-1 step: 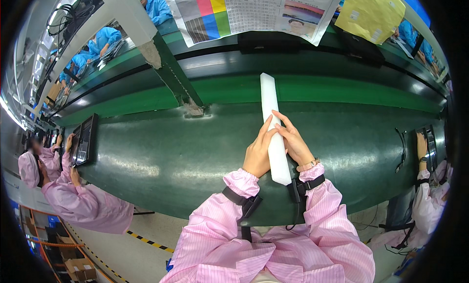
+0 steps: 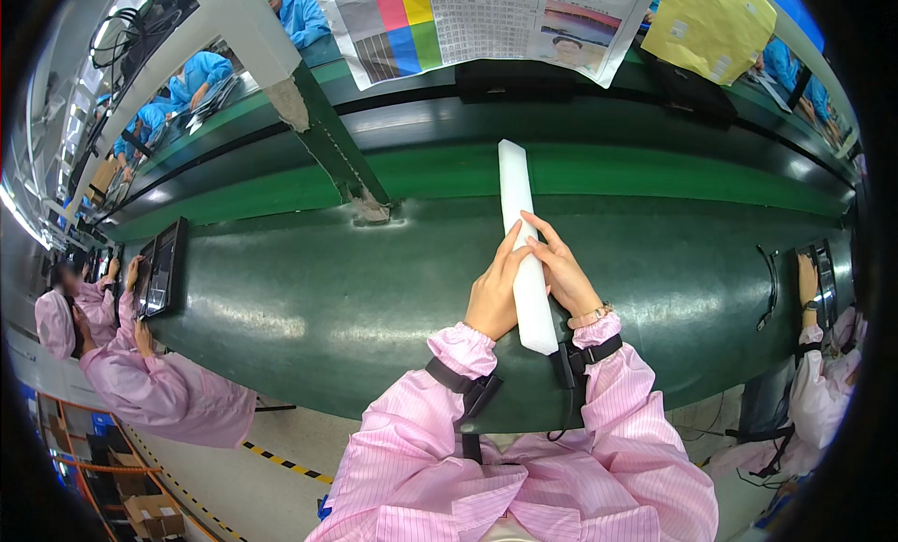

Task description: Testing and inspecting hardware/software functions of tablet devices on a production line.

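Observation:
A long white foam bar (image 2: 514,179) lies lengthwise before me, its far end over the green strip at the back of the bench. My left hand (image 2: 494,297) is closed around its left side, with fingertips near the bar's middle. From the right side my right hand (image 2: 565,278) grips the same bar, its fingers reaching over the top. The near end of the bar sticks out between my wrists. What lies under the bar, and parts of both thumbs, are hidden.
A dark green workbench (image 2: 393,299) spreads to both sides. Black cable (image 2: 769,289) lies at the right. A co-worker at the left holds a dark-framed panel (image 2: 165,269); another works at the far right. A green post (image 2: 337,135) rises behind, near hanging printed sheets (image 2: 486,28).

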A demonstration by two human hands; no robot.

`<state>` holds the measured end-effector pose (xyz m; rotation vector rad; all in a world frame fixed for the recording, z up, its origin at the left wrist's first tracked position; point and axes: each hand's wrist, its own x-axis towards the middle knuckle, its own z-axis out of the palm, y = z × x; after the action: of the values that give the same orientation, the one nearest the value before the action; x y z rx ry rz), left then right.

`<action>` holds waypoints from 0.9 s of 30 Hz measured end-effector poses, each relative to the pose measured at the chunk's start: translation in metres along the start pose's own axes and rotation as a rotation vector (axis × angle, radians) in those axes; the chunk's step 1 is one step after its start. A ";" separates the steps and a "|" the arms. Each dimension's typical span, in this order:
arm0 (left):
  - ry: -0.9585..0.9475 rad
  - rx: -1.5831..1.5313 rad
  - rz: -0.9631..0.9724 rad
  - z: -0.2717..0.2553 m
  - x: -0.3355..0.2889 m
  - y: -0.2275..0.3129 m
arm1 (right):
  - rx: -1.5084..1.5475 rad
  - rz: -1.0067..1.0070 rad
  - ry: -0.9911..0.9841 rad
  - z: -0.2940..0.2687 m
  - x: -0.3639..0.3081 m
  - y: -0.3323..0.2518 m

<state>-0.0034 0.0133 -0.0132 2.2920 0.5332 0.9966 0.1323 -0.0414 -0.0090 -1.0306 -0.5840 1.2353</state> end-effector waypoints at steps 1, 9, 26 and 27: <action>0.000 0.000 0.000 0.000 0.000 0.000 | 0.000 0.000 0.000 0.000 0.000 0.001; -0.004 -0.007 0.011 0.001 0.004 -0.005 | 0.007 -0.011 -0.003 -0.001 0.005 -0.001; -0.010 -0.015 -0.001 0.001 0.004 -0.006 | 0.026 -0.019 0.005 -0.002 0.007 0.002; -0.007 -0.012 0.001 0.001 0.004 -0.006 | 0.029 -0.021 0.009 -0.001 0.007 0.002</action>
<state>-0.0011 0.0196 -0.0160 2.2851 0.5216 0.9893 0.1341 -0.0351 -0.0118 -1.0031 -0.5675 1.2169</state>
